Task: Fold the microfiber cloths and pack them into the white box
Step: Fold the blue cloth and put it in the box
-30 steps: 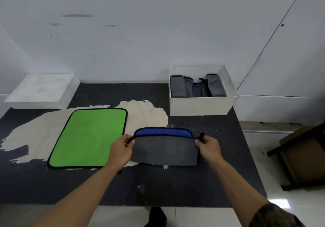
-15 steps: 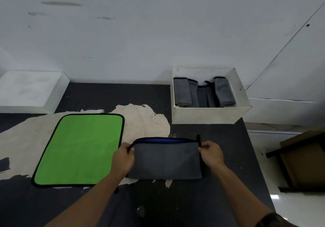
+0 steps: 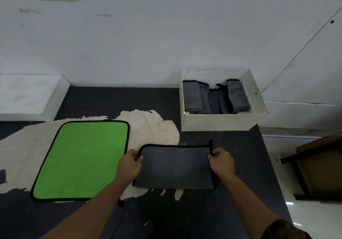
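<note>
Head view, one moment.

**Hands.** Both forearms reach forward from the lower edge of the frame and converge on the grey cloth (image 3: 175, 168). The left hand (image 3: 129, 164) is at the cloth's far left corner. Its fingers are curled and its thumb lies over the black trim, pinching the corner. The right hand (image 3: 221, 162) is at the far right corner in a matching pose, knuckles up and fingers curled, pinching the trimmed edge just below a short black loop (image 3: 210, 142) that stands up at that corner. Both wrists are low, close to the table (image 3: 240, 211). A patterned sleeve (image 3: 285, 229) shows on the right upper arm.

**Grey cloth.** It lies flat on the table, grey face up, with black trim along its far and right edges. Its near edge rests on the dark surface. Its left part overlaps a pale worn patch (image 3: 151, 127) of the tabletop.

**Green cloth** (image 3: 83, 159). It is spread flat and unfolded, with a black border, just left of the left hand and apart from the grey cloth.

**White box** (image 3: 222, 122). It stands at the table's far right corner, beyond the grey cloth and not touching it. Several folded grey cloths (image 3: 192, 96) stand side by side inside, filling its left and middle portion.

**Other.** A white block (image 3: 27, 94) sits at the far left against the wall. Dark wooden furniture (image 3: 318, 164) stands on the floor to the right.
</note>
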Demonstrator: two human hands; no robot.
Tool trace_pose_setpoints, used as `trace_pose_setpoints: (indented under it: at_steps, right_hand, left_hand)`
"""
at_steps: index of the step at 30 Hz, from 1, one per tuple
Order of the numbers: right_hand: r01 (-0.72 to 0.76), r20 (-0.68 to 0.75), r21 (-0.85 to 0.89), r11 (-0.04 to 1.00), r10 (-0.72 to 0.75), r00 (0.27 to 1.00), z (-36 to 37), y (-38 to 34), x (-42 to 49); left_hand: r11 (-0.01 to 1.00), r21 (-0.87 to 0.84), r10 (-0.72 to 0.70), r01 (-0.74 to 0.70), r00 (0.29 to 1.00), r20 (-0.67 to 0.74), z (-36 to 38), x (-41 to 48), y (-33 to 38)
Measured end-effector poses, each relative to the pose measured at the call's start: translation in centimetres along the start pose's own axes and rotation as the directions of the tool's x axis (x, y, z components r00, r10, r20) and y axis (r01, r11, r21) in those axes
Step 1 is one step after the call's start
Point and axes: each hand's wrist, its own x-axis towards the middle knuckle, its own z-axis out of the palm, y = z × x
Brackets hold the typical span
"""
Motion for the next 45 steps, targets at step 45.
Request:
trace_pose_setpoints:
  at_steps: [45]
  right_hand:
    - [-0.244, 0.122, 0.157, 0.957, 0.226, 0.966, -2.2, 7.2, -6.2]
  left_hand:
    - [0.984, -0.051, -0.168, 0.171, 0.984, 0.062, 2.2, -9.8, -2.3]
